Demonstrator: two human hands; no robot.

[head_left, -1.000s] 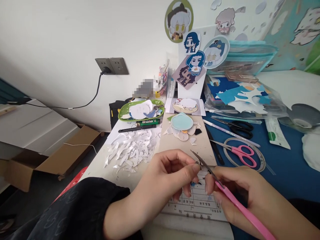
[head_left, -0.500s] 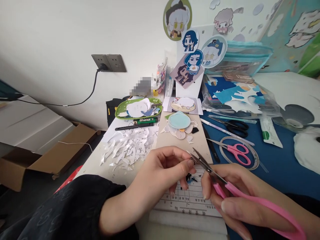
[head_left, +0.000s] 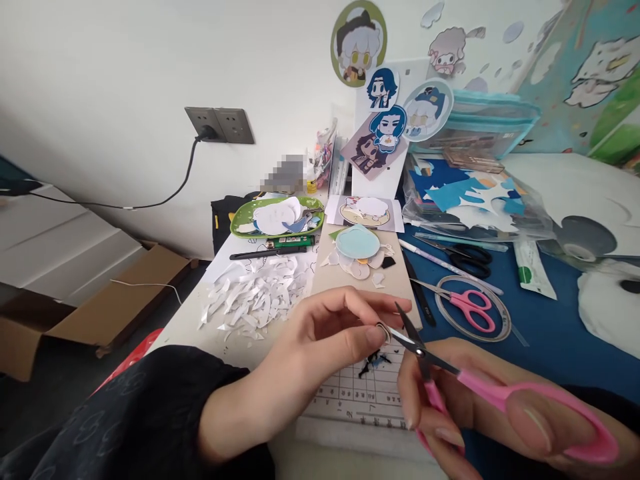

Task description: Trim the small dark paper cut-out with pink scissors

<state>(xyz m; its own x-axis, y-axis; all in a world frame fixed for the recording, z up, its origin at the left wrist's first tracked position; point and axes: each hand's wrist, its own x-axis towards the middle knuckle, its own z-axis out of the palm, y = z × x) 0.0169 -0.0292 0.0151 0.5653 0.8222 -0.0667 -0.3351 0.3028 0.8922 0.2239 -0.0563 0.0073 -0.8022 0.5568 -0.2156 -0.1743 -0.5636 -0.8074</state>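
Note:
Between thumb and index finger, my left hand (head_left: 325, 340) pinches a small dark-edged paper piece (head_left: 384, 331), mostly covered by the fingertips. My right hand (head_left: 480, 400) holds pink-handled scissors (head_left: 421, 352) with fingers in the loops. Their blades are apart, and the tips reach the paper piece beside my left fingertips. Below the hands lies a printed sheet with a grid (head_left: 345, 393), with small black and blue scraps (head_left: 375, 362) on it.
White paper strips (head_left: 260, 293) are heaped at the left. Behind stand a green tray (head_left: 240, 217) and a pile of cutouts (head_left: 357, 242). At right lie a second pair of pink scissors (head_left: 473, 310), a tape ring (head_left: 505, 327), black scissors (head_left: 470, 259) and a white tube (head_left: 534, 270).
The scissors have opened wider, with the right thumb moving outward. My left fingers have spread a little, the view has shifted slightly, and more dark scraps show below the hands.

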